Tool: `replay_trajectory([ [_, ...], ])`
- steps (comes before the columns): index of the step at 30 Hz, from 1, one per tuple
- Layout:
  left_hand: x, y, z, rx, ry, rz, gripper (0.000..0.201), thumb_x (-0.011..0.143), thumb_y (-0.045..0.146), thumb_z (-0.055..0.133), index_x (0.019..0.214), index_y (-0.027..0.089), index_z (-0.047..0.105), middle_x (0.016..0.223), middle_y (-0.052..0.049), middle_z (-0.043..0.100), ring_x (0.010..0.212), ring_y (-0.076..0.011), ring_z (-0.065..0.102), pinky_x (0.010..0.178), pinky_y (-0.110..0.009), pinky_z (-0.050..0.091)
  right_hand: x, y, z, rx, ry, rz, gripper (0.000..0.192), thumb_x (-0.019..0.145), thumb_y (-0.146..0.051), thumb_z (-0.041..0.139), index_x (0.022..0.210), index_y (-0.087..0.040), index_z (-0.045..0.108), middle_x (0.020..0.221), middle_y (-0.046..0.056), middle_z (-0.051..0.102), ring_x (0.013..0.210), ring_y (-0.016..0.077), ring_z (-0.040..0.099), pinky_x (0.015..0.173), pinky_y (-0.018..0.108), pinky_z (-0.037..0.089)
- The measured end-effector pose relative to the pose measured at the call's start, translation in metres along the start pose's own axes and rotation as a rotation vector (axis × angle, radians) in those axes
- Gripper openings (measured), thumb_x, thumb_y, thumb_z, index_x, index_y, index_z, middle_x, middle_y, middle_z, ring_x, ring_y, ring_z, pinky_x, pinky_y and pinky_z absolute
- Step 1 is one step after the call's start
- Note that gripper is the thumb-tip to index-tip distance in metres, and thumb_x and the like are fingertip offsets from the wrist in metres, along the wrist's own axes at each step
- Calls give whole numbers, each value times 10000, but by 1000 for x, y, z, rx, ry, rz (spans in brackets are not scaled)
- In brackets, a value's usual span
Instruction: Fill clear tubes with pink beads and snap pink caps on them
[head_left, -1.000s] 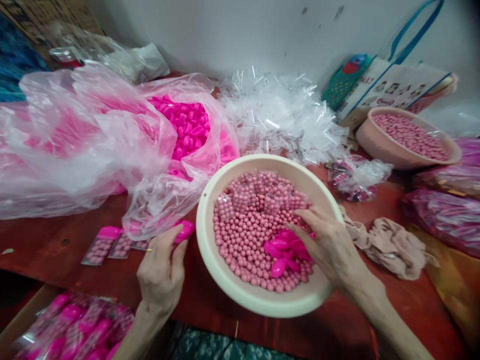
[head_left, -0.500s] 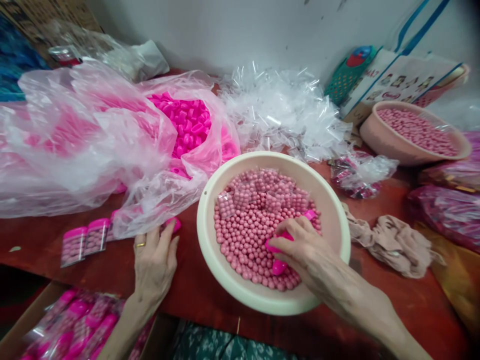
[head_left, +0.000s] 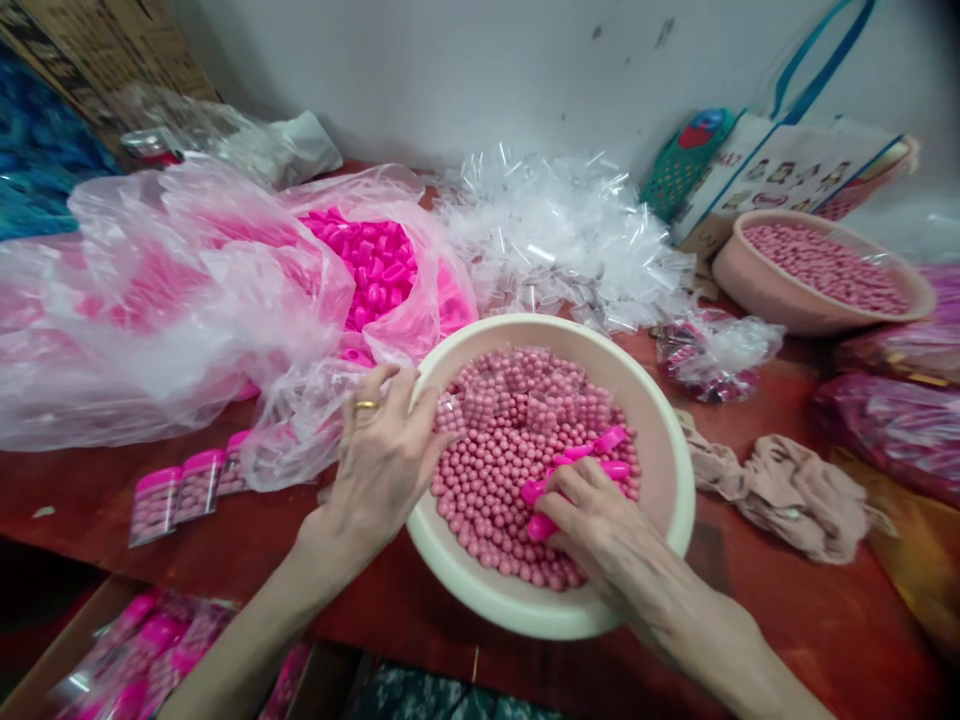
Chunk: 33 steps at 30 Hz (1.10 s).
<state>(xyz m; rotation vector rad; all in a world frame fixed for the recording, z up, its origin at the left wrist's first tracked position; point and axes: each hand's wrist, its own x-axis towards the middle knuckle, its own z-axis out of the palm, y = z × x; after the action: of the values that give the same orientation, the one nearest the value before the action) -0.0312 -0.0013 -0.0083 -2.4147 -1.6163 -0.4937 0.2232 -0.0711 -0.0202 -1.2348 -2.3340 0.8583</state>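
Note:
My left hand (head_left: 390, 450), with a gold ring, is over the left rim of the cream bowl (head_left: 679, 480). Its fingers are apart and slightly bent, near a small clear box of beads (head_left: 450, 412) lying inside. Pink round beads (head_left: 487, 480) fill the bowl, with several clear boxes of beads lying on them at the back. Inside the bowl, my right hand (head_left: 592, 510) has its fingers closed around bright pink plastic pieces (head_left: 534, 490); their exact kind is unclear. One end of these pieces sticks out past the knuckles.
Filled boxes with pink caps (head_left: 199, 485) lie at the left. Behind them is a plastic bag (head_left: 187, 300) of pink caps (head_left: 379, 265). Clear empty boxes (head_left: 555, 230) are heaped at the back. A second bowl (head_left: 750, 290) and a crumpled cloth (head_left: 802, 500) are on the right.
My left hand has lifted from the tabletop beside the bag and moved right to the bowl's rim. My right hand stays in the bowl, shifted slightly, still at the pink pieces.

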Motion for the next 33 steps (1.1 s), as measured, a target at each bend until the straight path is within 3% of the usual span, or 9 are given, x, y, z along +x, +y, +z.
replay_trajectory([
  [2, 14, 4, -3, 69, -160, 28, 241, 818, 252, 566, 1000, 100, 602, 1162, -192, 538, 1191, -378, 424, 964, -562, 383, 15, -4, -6, 29, 42, 77, 233, 924, -227, 377, 1044, -237, 576, 1069, 73, 619, 1030, 222, 561, 901, 395, 467],
  [5, 18, 4, -2, 84, -235, 65, 203, 824, 212, 544, 991, 109, 595, 1249, -201, 460, 1275, -393, 327, 1016, -589, 320, 31, -3, -11, 219, 143, 260, 159, 923, -337, 431, 885, -211, 518, 818, 25, 589, 757, 164, 580, 694, 314, 505],
  [10, 7, -3, 6, -22, -232, 126, 209, 838, 149, 493, 1032, 122, 566, 1332, -183, 384, 1362, -363, 186, 1080, -549, 275, 38, 4, -7, 815, 271, 445, 213, 843, -398, 574, 866, -210, 477, 804, -7, 551, 737, 140, 593, 589, 244, 494],
  [13, 5, -3, 8, -91, -263, 196, 152, 850, 146, 473, 969, 138, 567, 1306, -152, 425, 1372, -318, 191, 1102, -492, 278, 39, 4, -3, 928, 261, 486, 228, 827, -394, 598, 864, -207, 475, 715, -33, 531, 605, 108, 568, 503, 219, 474],
  [16, 5, -4, 10, -140, -267, 194, 209, 853, 170, 474, 1046, 131, 546, 1211, -152, 505, 1345, -301, 272, 1089, -477, 307, 40, 2, -2, 931, 244, 477, 220, 834, -382, 591, 871, -197, 478, 722, -24, 570, 506, 75, 527, 433, 190, 422],
  [20, 1, -8, 16, -175, -255, 194, 257, 861, 171, 437, 1096, 138, 536, 1191, -143, 529, 1313, -305, 334, 1070, -502, 316, 40, 1, -3, 965, 242, 474, 223, 824, -370, 608, 867, -185, 491, 746, -8, 614, 512, 78, 550, 441, 188, 434],
  [23, -3, -12, 19, -225, -233, 202, 247, 854, 145, 419, 1066, 161, 545, 1236, -124, 508, 1311, -291, 333, 1061, -484, 327, 39, 3, -5, 1076, 250, 480, 216, 816, -354, 623, 870, -182, 504, 723, -14, 622, 496, 70, 554, 446, 180, 444],
  [26, -1, -13, 20, -275, -222, 179, 181, 849, 146, 433, 969, 179, 565, 1131, -106, 560, 1243, -273, 405, 1012, -450, 378, 39, 7, -7, 1218, 270, 475, 187, 838, -338, 601, 875, -177, 515, 719, -8, 643, 519, 71, 579, 474, 172, 461],
  [33, 5, 2, 17, -484, -398, 217, 171, 879, 147, 385, 882, 185, 551, 853, -39, 589, 822, -173, 576, 770, -305, 473, 40, 10, -9, 1318, 274, 492, 271, 777, -246, 680, 973, -197, 499, 765, -19, 656, 670, 104, 646, 613, 204, 517],
])
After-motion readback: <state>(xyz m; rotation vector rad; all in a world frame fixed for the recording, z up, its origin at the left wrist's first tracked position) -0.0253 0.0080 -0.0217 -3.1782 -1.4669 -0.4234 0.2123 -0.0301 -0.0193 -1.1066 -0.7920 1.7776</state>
